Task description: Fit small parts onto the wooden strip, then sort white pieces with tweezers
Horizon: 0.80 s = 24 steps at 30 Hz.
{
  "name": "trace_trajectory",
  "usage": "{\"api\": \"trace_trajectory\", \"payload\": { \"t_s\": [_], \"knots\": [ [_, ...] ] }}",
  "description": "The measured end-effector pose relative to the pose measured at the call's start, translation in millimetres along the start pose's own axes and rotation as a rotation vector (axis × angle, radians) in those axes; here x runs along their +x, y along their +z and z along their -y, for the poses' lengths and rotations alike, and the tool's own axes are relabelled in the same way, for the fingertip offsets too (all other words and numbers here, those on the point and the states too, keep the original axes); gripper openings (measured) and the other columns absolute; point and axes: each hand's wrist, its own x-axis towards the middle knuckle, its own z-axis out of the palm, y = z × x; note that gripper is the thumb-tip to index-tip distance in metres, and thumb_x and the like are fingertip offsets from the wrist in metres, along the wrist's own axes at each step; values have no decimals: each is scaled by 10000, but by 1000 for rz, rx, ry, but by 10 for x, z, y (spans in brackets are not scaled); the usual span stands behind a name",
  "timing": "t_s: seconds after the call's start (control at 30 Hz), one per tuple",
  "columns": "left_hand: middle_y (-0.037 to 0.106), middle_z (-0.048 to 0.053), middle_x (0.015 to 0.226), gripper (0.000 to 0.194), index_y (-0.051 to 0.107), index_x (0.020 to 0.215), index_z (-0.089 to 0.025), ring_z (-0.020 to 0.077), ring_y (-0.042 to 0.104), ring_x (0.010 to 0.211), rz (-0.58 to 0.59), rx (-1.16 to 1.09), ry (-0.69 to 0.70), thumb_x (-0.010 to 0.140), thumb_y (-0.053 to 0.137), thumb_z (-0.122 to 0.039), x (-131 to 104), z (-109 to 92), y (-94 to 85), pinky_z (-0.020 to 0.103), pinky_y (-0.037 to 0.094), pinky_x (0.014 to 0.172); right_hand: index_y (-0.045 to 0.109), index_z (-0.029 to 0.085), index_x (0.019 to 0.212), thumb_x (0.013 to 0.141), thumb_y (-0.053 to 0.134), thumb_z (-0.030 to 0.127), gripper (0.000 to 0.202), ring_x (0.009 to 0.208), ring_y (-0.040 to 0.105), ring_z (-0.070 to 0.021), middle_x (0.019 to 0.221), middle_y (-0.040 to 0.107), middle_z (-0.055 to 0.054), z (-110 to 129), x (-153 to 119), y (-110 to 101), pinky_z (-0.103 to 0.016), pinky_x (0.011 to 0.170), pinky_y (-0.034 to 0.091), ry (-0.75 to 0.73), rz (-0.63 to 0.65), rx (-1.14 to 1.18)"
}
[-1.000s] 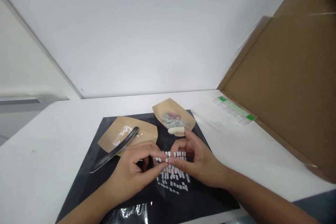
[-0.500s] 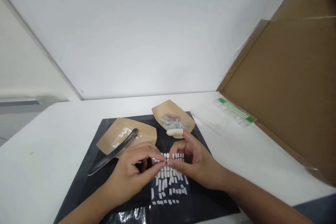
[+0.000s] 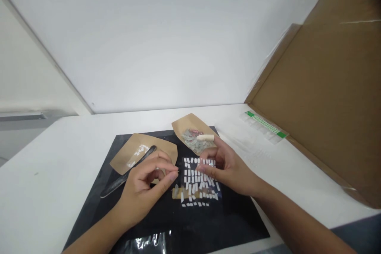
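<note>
My right hand (image 3: pixel 223 164) grips the upper right of a clear sheet (image 3: pixel 195 202) that carries rows of small white pieces (image 3: pixel 190 173), mostly strips with a few ovals. A pale finger cot (image 3: pixel 205 137) covers its raised index finger. My left hand (image 3: pixel 153 182) is pinched just left of the sheet, thumb against fingertip; a tiny thing may be between them, too small to name. Through the sheet's lower left shows a yellowish strip (image 3: pixel 176 193) with a small clear piece at its end. The black mat (image 3: pixel 238 222) lies underneath.
A paper tray (image 3: pixel 123 156) with small white ovals has a dark curved tool (image 3: pixel 114 186) lying across it. A second paper tray (image 3: pixel 181 123) holds clear and reddish bits. To the right lie a green-and-clear plastic strip (image 3: pixel 266 124) and a cardboard panel (image 3: pixel 336 107).
My hands have drawn apart, the left one moving left. My right hand has shifted up and right along with the clear sheet. The yellowish strip has come into view.
</note>
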Motion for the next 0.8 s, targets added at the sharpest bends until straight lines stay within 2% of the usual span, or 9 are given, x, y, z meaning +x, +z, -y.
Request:
{"api": "trace_trajectory", "payload": {
  "t_s": [0.07, 0.17, 0.3, 0.43, 0.53, 0.63, 0.7, 0.8],
  "knots": [
    [634, 37, 916, 77, 744, 977, -224, 111, 620, 754, -25, -52, -6, 957, 675, -199, -9, 3, -9, 177, 492, 550, 453, 264, 1310, 863, 829, 331, 588, 792, 663, -151, 937, 693, 4, 0, 16, -67, -278, 635, 528, -8, 5, -3],
    [670, 22, 878, 67, 739, 967, -212, 77, 621, 626, -40, -78, -58, 961, 672, -206, -19, 13, -7, 171, 495, 510, 445, 264, 1361, 880, 816, 331, 611, 804, 668, -153, 950, 694, -5, -14, 26, -127, -284, 657, 542, -22, 16, 6],
    [713, 21, 857, 89, 732, 953, -189, 60, 621, 495, -56, -96, -145, 947, 701, -272, -23, 36, 9, 183, 513, 478, 422, 270, 1413, 896, 802, 335, 645, 796, 671, -147, 945, 690, 1, -15, 31, -148, -283, 659, 548, -17, 37, 29],
    [732, 5, 748, 126, 727, 960, -196, 62, 605, 406, -42, -108, -214, 939, 713, -319, -28, 70, 9, 175, 483, 430, 392, 261, 1437, 907, 789, 336, 667, 807, 670, -147, 947, 689, 3, 30, 43, -162, -290, 674, 551, -5, 84, 35],
    [741, 11, 712, 167, 724, 952, -195, 66, 592, 372, -34, -109, -261, 926, 727, -360, -32, 92, 8, 165, 437, 392, 441, 248, 1326, 906, 787, 341, 552, 746, 635, -127, 919, 682, 13, 85, 45, -248, -246, 596, 491, -2, 63, -11],
    [701, -9, 607, 198, 725, 957, -193, 70, 569, 350, -25, -104, -300, 919, 732, -387, -39, 98, 11, 167, 424, 388, 451, 239, 1070, 895, 794, 364, 405, 683, 586, -107, 949, 697, -3, 132, 26, -455, -228, 523, 406, 23, 40, -105],
    [663, -24, 544, 206, 725, 965, -191, 78, 569, 350, -4, -100, -309, 921, 728, -392, -46, 92, 14, 172, 428, 396, 399, 243, 955, 882, 802, 386, 433, 686, 579, -107, 963, 702, -14, 154, 2, -642, -233, 522, 384, 62, 41, -186],
    [632, -33, 501, 209, 727, 978, -188, 96, 587, 363, 33, -87, -302, 922, 724, -390, -53, 78, 26, 182, 434, 403, 355, 254, 907, 881, 785, 443, 470, 717, 594, -129, 952, 708, -16, 169, -43, -910, -257, 549, 389, 111, 22, -322]
  ]
}}
